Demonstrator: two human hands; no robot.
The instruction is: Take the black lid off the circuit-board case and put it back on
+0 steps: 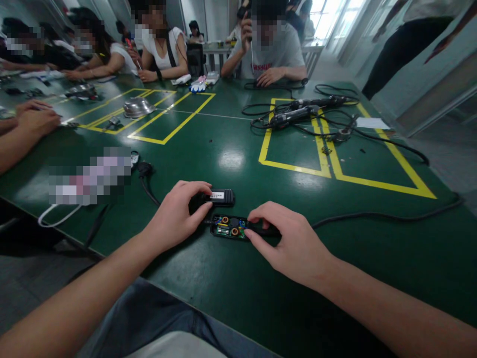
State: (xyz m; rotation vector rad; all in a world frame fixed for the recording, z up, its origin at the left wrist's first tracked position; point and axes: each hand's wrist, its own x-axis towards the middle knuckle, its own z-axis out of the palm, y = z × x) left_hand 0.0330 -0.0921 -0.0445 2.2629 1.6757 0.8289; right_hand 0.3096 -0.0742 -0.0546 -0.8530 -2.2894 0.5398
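Thumb and fingers of my left hand (182,209) are closed on a black plastic cover (222,197) with a white label, just above the table. Directly in front of it, nearer me, lies an open black casing (213,231). Inside the casing a green circuit board (229,227) shows copper coils, a glass tube-shaped part and small wires. My right hand (290,238) pinches the casing's right end, where a black cable (354,217) leads away to the right. Its palm hides part of that cable. My left hand covers the casing's left cable end.
Black corded tools (294,115) and a plug lie at the back right inside yellow tape outlines (298,169). A metal bowl (137,107) stands further left. Near my left arm are a black plug (145,169) and a blurred-out item (93,179). Several people sit around the green table (208,164).
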